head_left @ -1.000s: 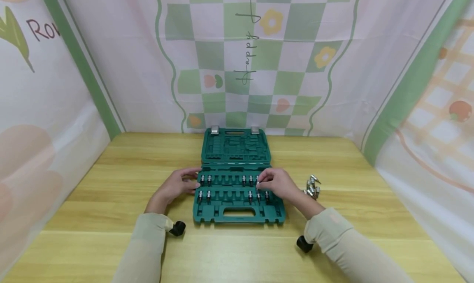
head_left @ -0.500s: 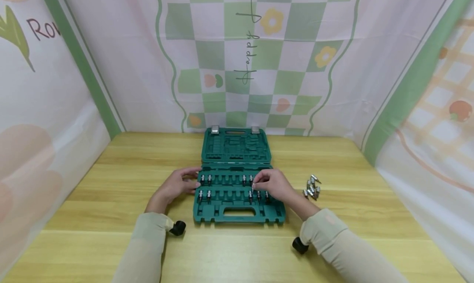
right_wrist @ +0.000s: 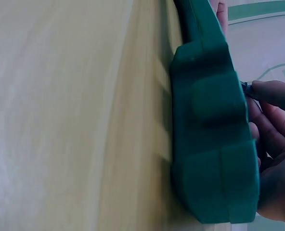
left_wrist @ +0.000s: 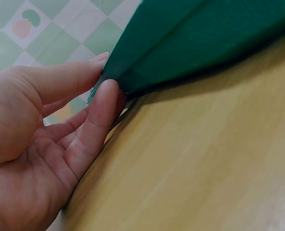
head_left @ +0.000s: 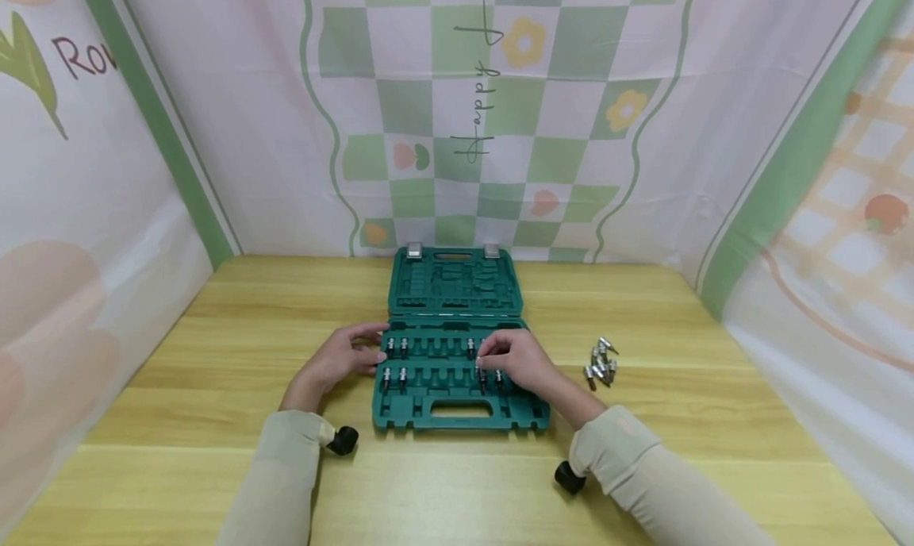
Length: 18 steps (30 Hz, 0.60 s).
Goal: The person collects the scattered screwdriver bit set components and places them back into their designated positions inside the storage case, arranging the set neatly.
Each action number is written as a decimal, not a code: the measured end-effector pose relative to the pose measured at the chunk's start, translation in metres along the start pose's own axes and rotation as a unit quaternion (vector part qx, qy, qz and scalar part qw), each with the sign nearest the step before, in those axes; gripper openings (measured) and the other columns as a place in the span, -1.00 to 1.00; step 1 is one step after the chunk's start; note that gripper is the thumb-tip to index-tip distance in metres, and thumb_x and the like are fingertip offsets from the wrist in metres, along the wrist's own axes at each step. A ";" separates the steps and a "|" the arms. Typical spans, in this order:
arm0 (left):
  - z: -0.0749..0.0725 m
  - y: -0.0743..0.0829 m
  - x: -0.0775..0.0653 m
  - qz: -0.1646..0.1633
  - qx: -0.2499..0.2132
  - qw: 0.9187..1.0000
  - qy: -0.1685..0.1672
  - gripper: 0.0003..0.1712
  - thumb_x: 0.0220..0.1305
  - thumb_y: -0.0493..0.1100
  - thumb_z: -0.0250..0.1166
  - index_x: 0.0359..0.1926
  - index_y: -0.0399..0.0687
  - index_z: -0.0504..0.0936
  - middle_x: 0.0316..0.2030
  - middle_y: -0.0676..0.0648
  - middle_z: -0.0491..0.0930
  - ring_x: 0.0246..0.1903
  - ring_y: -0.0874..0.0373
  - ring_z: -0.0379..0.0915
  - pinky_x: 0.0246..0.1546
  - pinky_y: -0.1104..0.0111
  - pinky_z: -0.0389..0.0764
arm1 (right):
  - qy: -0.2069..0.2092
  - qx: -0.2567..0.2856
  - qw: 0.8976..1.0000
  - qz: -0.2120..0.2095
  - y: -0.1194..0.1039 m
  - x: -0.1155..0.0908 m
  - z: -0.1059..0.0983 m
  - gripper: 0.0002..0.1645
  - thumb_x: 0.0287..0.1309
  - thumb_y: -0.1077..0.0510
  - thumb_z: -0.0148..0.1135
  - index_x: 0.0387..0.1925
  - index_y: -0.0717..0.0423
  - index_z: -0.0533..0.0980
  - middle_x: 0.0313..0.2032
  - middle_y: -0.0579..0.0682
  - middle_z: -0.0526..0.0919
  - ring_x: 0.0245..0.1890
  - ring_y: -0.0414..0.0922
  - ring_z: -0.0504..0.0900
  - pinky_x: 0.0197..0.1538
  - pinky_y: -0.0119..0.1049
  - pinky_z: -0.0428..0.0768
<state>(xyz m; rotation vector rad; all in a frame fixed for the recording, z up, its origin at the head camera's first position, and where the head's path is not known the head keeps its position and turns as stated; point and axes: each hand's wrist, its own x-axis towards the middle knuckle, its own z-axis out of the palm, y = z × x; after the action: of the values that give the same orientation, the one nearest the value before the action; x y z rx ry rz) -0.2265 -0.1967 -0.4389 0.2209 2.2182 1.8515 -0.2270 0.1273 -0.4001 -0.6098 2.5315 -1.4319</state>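
Observation:
An open green tool case [head_left: 460, 429] lies on the table, its lid [head_left: 457, 280] leaning back toward the curtain. Bit sockets stand in two rows of its slots, such as one [head_left: 403, 378] at the lower left. My left hand [head_left: 343, 355] rests against the case's left side, thumb and fingertips [left_wrist: 108, 87] touching the edge. My right hand [head_left: 516, 359] is over the right half of the rows, pinching a small metal bit socket [right_wrist: 247, 88] between thumb and fingers. The held piece overlaps the lower row in the head view. The right hand hides the slots beneath it.
Several loose bit sockets [head_left: 601, 362] lie in a small pile on the wooden table [head_left: 457, 490], right of the case. A patterned curtain [head_left: 464, 133] encloses the table at the back and both sides.
My right hand has moved left along the case's rows with its pinched bit socket, now nearer the lower row. My left hand and the case have stayed put.

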 end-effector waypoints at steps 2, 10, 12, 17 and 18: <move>0.000 -0.001 0.000 0.003 -0.001 1.000 0.000 -0.35 0.28 -0.39 0.27 0.38 -0.16 0.35 0.14 -0.31 0.34 -0.10 -0.03 0.50 -0.15 0.18 0.66 | -0.008 0.006 1.000 -0.003 -0.010 -0.003 0.000 -0.92 0.14 0.37 0.32 -0.34 0.38 0.61 -0.36 0.13 0.65 -0.35 -0.02 0.58 -0.24 0.02 0.61; 0.000 -0.002 0.000 0.000 -0.001 1.000 0.003 -0.36 0.28 -0.40 0.27 0.37 -0.14 0.36 0.14 -0.30 0.35 -0.10 -0.04 0.50 -0.15 0.18 0.66 | -0.024 0.003 1.000 -0.016 -0.007 -0.002 0.002 -0.90 0.15 0.32 0.33 -0.35 0.35 0.62 -0.38 0.13 0.64 -0.38 -0.04 0.55 -0.32 -0.12 0.60; 0.000 -0.002 0.000 -0.002 0.000 1.000 0.003 -0.35 0.28 -0.39 0.27 0.37 -0.13 0.36 0.14 -0.30 0.35 -0.09 -0.04 0.49 -0.15 0.18 0.66 | -0.020 -0.004 1.000 -0.018 0.002 0.002 0.004 -0.92 0.14 0.31 0.35 -0.36 0.31 0.63 -0.42 0.07 0.63 -0.42 -0.09 0.53 -0.38 -0.20 0.55; 0.000 -0.001 0.000 0.001 -0.001 1.000 0.002 -0.36 0.29 -0.38 0.27 0.37 -0.15 0.36 0.13 -0.31 0.35 -0.10 -0.03 0.49 -0.15 0.18 0.66 | -0.013 -0.020 1.000 -0.018 0.009 0.005 0.007 -0.95 0.12 0.27 0.38 -0.39 0.21 0.66 -0.51 -0.03 0.58 -0.49 -0.12 0.47 -0.46 -0.26 0.48; 0.000 -0.001 0.000 0.002 -0.001 1.000 0.001 -0.36 0.29 -0.38 0.27 0.37 -0.16 0.36 0.13 -0.31 0.35 -0.11 -0.03 0.50 -0.15 0.18 0.66 | -0.012 -0.025 1.000 -0.014 0.009 0.005 0.008 -0.95 0.12 0.25 0.39 -0.40 0.18 0.66 -0.52 -0.04 0.58 -0.50 -0.11 0.46 -0.46 -0.26 0.48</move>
<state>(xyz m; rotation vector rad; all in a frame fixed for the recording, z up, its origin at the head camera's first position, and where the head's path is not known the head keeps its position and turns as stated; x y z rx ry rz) -0.2264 -0.1972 -0.4400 0.2230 2.2190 1.8579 -0.2314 0.1230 -0.4112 -0.6703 2.5556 -1.3662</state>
